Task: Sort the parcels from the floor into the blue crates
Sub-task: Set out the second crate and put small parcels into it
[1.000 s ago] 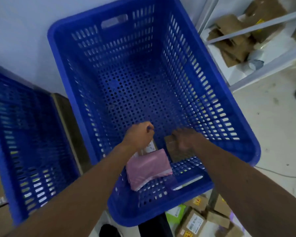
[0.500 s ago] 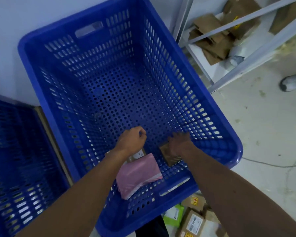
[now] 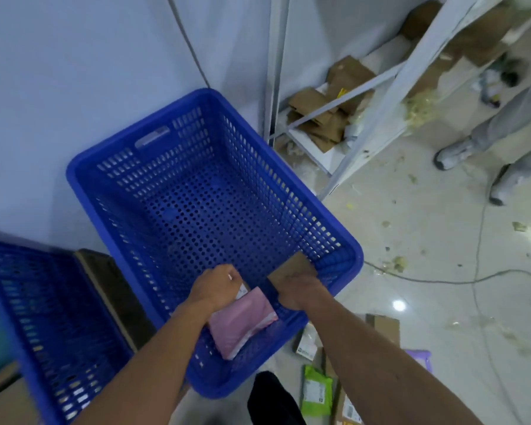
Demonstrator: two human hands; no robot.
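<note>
Right hand [image 3: 298,291] fingers grip brown parcel [image 3: 292,266] at blue crate [image 3: 354,256] rim; left hand [image 3: 216,286] curled, hold unclear.

Worn on the head, wide-angle, looking forward and steeply down. Centred on the open top of a blue crate [image 3: 172,161], seen nearly from above, straight into its perforated bottom. Close over the near rim, with both forearms entering from the lower edge and ending at the left grip [image 3: 216,286] and right grip [image 3: 298,292] just inside the crate. Near enough to make out the right grip's hold on a brown parcel [image 3: 292,265]. Facing a pale wall [image 3: 74,72] at upper left. At the left edge, part of a second blue crate [image 3: 43,302]; at upper right, a metal shelf rack [image 3: 278,72]; at right, the floor [image 3: 426,256] — lines bowed toward the borders. Single view only.
</note>
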